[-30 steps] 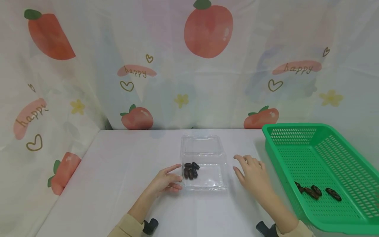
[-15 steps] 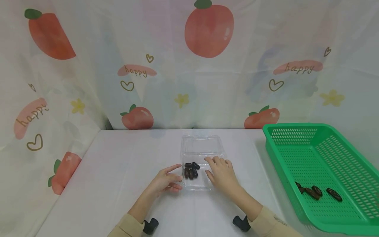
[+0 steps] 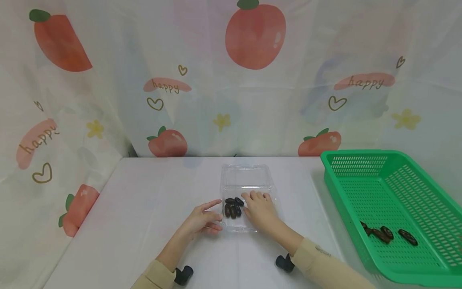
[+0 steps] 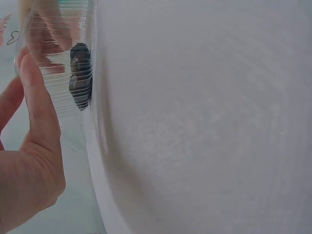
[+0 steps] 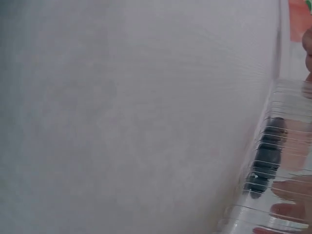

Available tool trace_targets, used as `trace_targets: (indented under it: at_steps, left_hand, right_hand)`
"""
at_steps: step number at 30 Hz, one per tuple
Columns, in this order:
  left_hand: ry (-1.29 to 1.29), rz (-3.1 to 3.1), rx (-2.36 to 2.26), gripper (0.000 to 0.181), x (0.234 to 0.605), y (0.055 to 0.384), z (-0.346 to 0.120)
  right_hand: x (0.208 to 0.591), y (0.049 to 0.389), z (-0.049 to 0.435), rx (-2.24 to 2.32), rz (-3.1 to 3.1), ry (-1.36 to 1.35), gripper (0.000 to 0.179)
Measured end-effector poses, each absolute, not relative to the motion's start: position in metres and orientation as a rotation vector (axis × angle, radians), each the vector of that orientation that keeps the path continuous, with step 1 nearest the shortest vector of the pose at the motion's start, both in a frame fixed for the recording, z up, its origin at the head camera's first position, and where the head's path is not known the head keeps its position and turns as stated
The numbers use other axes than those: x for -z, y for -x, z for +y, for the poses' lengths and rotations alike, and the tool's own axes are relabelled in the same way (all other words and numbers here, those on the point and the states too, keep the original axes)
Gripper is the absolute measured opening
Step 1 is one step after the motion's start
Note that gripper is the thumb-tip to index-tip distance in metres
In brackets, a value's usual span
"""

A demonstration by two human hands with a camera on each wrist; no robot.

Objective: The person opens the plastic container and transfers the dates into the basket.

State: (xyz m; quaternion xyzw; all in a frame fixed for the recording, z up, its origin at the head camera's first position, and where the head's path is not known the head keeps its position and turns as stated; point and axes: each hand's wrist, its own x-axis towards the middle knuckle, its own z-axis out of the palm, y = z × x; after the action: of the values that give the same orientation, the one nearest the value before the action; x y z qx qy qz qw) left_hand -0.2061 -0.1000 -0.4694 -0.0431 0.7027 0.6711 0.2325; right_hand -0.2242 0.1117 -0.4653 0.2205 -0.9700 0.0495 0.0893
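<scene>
- Dates (image 3: pixel 233 211) sit bunched in the left of the clear box (image 3: pixel 248 224) — more lie in the green basket (image 3: pixel 375 196).
- My left hand (image 3: pixel 202 220) touches the box's side, fingers spread.
- My right hand (image 3: pixel 260 209) is by the boxed dates, finger and thumb apart — I can't tell if they touch any.

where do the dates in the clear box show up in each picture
Head: dates lie at lower middle.
Left wrist: dates at upper left, behind the box wall.
Right wrist: dates near the right edge, below mid-height.
Shared landmark: the clear box around them.
</scene>
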Motion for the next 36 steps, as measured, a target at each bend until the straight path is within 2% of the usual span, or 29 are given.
trace_targets:
  at_steps: [15, 36]
  left_hand:
    - [0.124, 1.952, -1.831, 0.059, 0.470, 0.206, -0.100]
    - [0.127, 1.944, -1.835, 0.060, 0.469, 0.206, -0.099]
  right_hand:
    - [0.474, 0.234, 0.104, -0.059, -2.880, -0.738, 0.025]
    - [0.475, 0.241, 0.098, 0.114, -2.888, -0.687, 0.024]
